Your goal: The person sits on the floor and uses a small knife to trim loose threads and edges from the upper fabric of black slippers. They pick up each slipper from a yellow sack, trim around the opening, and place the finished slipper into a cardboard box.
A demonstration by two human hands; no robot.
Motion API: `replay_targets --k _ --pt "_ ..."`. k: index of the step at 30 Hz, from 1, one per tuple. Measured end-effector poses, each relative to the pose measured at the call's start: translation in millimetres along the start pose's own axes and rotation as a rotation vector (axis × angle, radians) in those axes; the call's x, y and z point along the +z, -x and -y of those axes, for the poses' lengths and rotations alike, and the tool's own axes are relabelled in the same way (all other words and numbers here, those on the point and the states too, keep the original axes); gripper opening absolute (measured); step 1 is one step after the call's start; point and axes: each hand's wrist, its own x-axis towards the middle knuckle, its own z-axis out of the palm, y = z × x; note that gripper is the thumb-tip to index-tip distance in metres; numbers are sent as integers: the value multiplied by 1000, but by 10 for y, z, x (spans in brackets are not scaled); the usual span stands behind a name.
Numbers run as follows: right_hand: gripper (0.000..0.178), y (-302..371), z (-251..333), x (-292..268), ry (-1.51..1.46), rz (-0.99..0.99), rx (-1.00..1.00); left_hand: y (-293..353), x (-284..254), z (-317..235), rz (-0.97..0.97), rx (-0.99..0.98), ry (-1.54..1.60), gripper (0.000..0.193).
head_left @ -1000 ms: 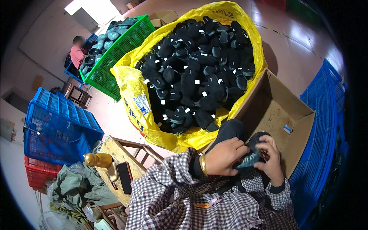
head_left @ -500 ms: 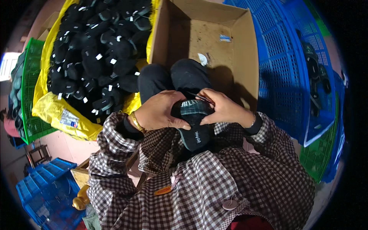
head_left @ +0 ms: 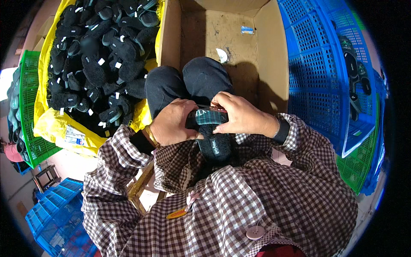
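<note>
A black fuzzy slipper (head_left: 215, 147) with a dark green plaid band lies between my hands, above my lap, its heel toward me. My left hand (head_left: 172, 122) grips the band's left side, with the thumb on top by the insole. On the other side my right hand (head_left: 245, 115) grips it too, thumb pressed at the band's edge and fingers bent over the far end. A thin dark shiny thing shows at the slipper's far end by my right fingers; its kind I cannot make out. The slipper's underside is hidden.
A yellow sack (head_left: 43, 92) at the left holds many black slippers (head_left: 96, 64) with white tags. Beyond my knees stands a cardboard box (head_left: 272, 51) with scraps inside. Blue crates (head_left: 310, 81) stand at the right, a green crate (head_left: 36, 103) at far left, another blue crate (head_left: 55, 214) lower left.
Both hands still grip the slipper. My right fingers have shifted slightly left and up over its far end, and the slipper has turned a little straighter. The view has shifted slightly.
</note>
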Motion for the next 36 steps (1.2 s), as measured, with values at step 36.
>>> replay_targets --k 36 --pt "29 224 306 386 125 -382 -194 -23 494 -185 -993 -182 -439 33"
